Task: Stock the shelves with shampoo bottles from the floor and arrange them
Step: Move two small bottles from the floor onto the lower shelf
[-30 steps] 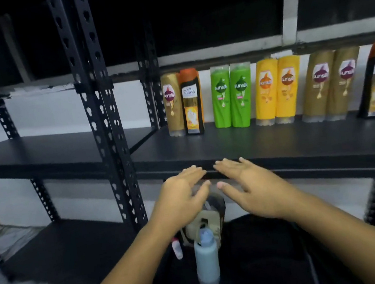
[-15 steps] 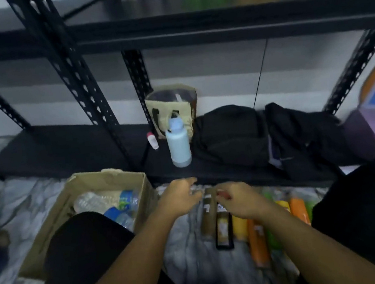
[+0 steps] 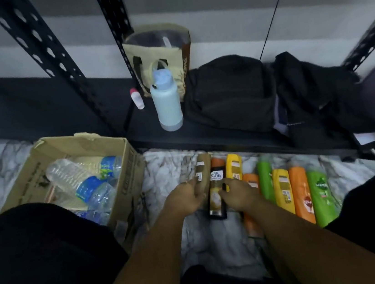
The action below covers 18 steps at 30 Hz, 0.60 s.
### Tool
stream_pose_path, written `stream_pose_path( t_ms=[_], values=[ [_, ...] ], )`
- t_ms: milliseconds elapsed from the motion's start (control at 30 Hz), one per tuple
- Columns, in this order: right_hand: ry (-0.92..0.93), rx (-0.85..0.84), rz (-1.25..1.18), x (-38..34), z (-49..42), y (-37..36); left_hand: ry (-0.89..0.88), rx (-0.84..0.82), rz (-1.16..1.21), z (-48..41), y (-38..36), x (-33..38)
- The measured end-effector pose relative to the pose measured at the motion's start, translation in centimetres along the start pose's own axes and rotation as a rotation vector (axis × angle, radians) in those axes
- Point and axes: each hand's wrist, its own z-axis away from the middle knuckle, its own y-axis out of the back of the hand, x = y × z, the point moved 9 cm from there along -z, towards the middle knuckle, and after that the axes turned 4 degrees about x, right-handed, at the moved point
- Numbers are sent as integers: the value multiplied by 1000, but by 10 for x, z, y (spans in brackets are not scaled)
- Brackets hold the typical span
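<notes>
Both hands down at the floor row, nothing lifted yet. Left hand (image 3: pixel 187 199): fingers loosely curled and blurred against the tan bottle (image 3: pixel 203 167) at its 1 o'clock. Touching, but I can't tell whether it's a real grip. Right hand (image 3: pixel 240 194): thumb on the right edge of the black bottle (image 3: pixel 215 197), which lies between the hands. The other fingers are hidden, so I can't tell whether that grip is closed either.

From the right hand toward 3 o'clock, lying side by side on the marble floor (image 3: pixel 171 168): yellow bottle (image 3: pixel 234 166), orange bottle (image 3: pixel 250 181) partly under my wrist, green bottle (image 3: pixel 265 179), a second yellow, a second orange and a second green. At least eight are on the floor.

At 12 o'clock, the bottom shelf (image 3: pixel 69 105) holds only non-stock: blue flask (image 3: pixel 168 101), tote bag (image 3: pixel 159 47), black backpack (image 3: pixel 228 93).

At 9 o'clock, a cardboard box (image 3: pixel 126 164) of water bottles.

The shelf being stocked is out of view. My read: pick step, with most of a row left to move and arrange.
</notes>
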Motion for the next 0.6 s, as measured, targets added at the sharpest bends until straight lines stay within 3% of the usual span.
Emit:
stream_pose_path(
  t_ms=[367,600],
  values=[
    [-170,19,-317,23,-79,-43,47,14,165,-81,-50,-31],
    [-203,91,-207,25,-114,-51,129,120,234,-110,-60,-45]
  ],
)
